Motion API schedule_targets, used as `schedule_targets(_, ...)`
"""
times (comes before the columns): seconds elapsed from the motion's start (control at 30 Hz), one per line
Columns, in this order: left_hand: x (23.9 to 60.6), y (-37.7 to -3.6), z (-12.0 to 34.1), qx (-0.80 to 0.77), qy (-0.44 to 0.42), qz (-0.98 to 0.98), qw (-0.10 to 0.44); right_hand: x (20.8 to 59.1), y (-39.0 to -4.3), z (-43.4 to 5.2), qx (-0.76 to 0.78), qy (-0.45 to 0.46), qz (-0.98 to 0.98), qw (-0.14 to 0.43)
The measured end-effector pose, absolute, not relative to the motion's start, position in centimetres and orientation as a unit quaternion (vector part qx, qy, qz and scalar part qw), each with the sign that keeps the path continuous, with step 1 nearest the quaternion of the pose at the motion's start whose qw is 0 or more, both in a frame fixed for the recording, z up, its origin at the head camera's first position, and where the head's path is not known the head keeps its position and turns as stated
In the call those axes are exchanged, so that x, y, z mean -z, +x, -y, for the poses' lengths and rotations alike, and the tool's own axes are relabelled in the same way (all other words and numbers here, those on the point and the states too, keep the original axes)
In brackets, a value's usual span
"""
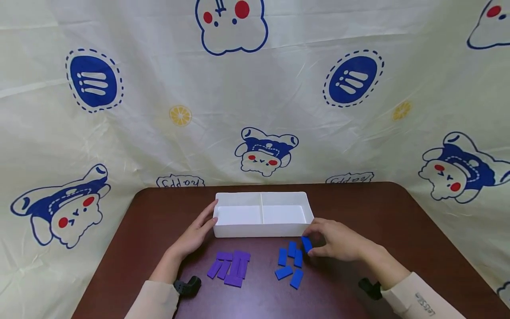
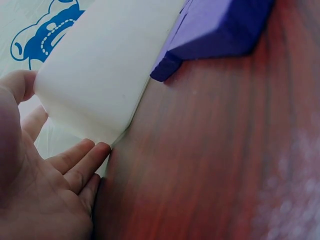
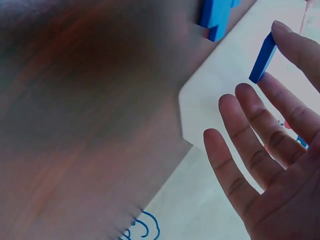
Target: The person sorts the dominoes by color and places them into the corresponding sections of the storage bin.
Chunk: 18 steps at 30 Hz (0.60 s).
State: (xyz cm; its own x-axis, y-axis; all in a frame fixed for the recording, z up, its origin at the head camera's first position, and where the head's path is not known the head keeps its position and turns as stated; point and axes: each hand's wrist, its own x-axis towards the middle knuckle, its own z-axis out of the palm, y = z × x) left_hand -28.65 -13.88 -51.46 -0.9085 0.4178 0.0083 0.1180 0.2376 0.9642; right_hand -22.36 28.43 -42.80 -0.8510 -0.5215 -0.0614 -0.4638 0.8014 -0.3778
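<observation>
The right hand (image 1: 338,241) pinches a blue block (image 1: 306,244) at the white tray's (image 1: 260,230) 4 o'clock corner. The left hand (image 1: 196,232), fingers straight and together, rests against the tray's 9 o'clock end, purple blocks (image 1: 231,267) at 6 o'clock on the worktop (image 1: 358,208).

The surface (image 1: 358,208) looks like dark reddish-brown wood or wood-look laminate, smooth, with a faint grain and a soft sheen; the white box (image 1: 261,230) seems matt plastic, smooth-walled; the blue blocks (image 1: 291,261) and purple blocks (image 1: 231,268) look like smooth, matt plastic with crisp edges; the printed backdrop (image 1: 159,88) is thin, creased sheeting, slightly glossy; the sleeve (image 1: 422,301) is soft, matt cloth.
</observation>
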Motion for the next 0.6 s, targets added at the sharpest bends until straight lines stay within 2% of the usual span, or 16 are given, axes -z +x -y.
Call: schedule_targets(0.6, 51.6, -28.5, 13.8, -0.589, 0.179, -0.780, 0.117, 40.7, -23.6, -27.5, 0.176, -0.254, -0.948, 0.079)
